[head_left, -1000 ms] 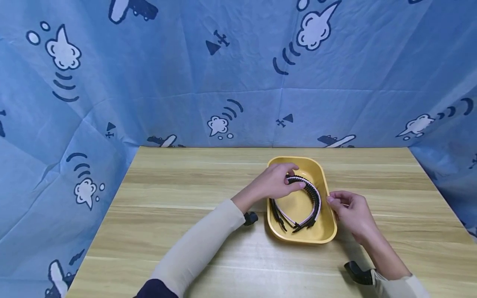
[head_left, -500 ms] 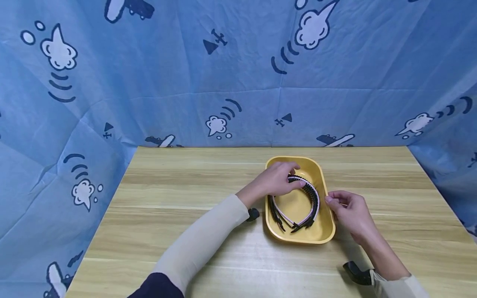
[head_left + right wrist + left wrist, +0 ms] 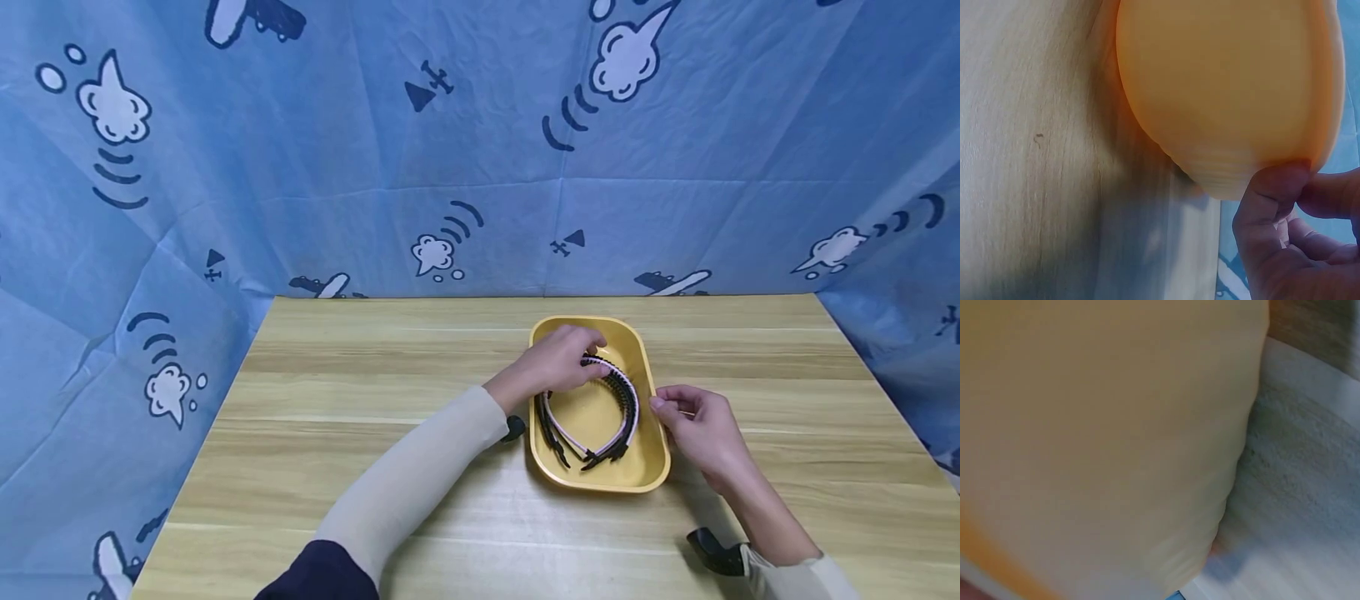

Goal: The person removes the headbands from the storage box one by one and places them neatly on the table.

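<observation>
From the left, a pale sleeve (image 3: pixel 416 467) leads to the left hand (image 3: pixel 558 360), which reaches into the yellow tray (image 3: pixel 637 477) and grasps the black-and-white headbands (image 3: pixel 630 400) between thumb and fingers at eleven o'clock of their loop. The headbands lie inside the tray, tips toward six o'clock. At three o'clock, the right hand (image 3: pixel 705 425) pinches the tray's rim. Beneath is a wooden table (image 3: pixel 360 350), with a blue curtain (image 3: pixel 375 142) at twelve o'clock
</observation>
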A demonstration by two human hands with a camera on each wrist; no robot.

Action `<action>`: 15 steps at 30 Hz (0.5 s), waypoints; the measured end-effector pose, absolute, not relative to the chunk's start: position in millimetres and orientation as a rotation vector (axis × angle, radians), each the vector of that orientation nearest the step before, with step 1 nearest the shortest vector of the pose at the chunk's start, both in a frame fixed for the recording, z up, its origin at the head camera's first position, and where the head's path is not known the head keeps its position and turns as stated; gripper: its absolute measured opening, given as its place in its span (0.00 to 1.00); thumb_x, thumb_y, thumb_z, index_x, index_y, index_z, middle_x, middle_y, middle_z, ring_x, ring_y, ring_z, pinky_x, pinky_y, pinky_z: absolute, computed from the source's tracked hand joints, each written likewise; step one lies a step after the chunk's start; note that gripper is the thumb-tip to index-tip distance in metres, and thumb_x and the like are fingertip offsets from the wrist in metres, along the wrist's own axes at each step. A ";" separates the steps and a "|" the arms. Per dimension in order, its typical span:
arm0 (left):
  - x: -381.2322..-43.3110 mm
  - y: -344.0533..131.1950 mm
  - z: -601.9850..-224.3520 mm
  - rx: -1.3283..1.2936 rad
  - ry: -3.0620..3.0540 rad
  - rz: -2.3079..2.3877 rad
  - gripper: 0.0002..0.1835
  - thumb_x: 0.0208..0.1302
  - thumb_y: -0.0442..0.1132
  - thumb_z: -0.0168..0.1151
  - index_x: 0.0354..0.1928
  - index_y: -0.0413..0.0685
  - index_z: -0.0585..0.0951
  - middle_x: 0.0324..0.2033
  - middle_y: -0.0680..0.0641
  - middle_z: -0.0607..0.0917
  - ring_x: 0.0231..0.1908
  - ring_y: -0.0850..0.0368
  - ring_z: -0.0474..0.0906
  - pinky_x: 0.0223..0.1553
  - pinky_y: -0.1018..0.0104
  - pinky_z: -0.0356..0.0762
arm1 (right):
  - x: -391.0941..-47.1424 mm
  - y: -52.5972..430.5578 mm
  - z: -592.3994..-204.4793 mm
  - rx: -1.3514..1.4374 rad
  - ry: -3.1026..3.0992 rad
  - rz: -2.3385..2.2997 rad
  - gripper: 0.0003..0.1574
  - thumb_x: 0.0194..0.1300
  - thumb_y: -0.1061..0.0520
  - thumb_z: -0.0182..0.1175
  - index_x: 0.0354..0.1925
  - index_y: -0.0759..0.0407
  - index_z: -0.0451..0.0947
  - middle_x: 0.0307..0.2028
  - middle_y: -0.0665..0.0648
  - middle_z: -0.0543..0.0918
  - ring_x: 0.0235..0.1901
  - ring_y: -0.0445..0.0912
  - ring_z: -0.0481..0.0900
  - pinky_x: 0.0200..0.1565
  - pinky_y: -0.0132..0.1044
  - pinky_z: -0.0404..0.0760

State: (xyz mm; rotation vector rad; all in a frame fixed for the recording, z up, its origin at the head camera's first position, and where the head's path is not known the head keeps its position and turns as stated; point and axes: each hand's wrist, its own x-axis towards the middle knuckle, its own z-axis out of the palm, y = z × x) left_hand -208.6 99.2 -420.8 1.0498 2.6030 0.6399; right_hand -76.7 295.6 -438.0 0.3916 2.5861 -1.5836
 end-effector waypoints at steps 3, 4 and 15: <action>-209.9 101.1 -421.0 1.043 2.614 0.602 0.24 0.75 0.49 0.66 0.67 0.50 0.81 0.60 0.51 0.88 0.62 0.58 0.83 0.66 0.66 0.78 | -76.9 294.8 -438.6 0.390 2.588 -1.592 0.21 0.79 0.61 0.57 0.57 0.80 0.75 0.32 0.48 0.83 0.28 0.34 0.78 0.29 0.30 0.82; -210.3 101.9 -421.4 1.041 2.620 0.588 0.23 0.74 0.49 0.67 0.66 0.51 0.81 0.60 0.52 0.88 0.62 0.58 0.83 0.67 0.66 0.78 | -76.9 294.5 -438.5 0.392 2.589 -1.593 0.21 0.79 0.61 0.57 0.57 0.80 0.75 0.32 0.48 0.83 0.28 0.34 0.78 0.29 0.30 0.82; -212.2 107.9 -429.6 1.085 2.678 0.504 0.12 0.71 0.43 0.70 0.54 0.59 0.90 0.52 0.57 0.91 0.53 0.61 0.85 0.57 0.68 0.82 | -75.6 292.8 -434.6 0.404 2.596 -1.563 0.20 0.80 0.60 0.56 0.58 0.78 0.75 0.35 0.51 0.83 0.30 0.35 0.78 0.30 0.31 0.83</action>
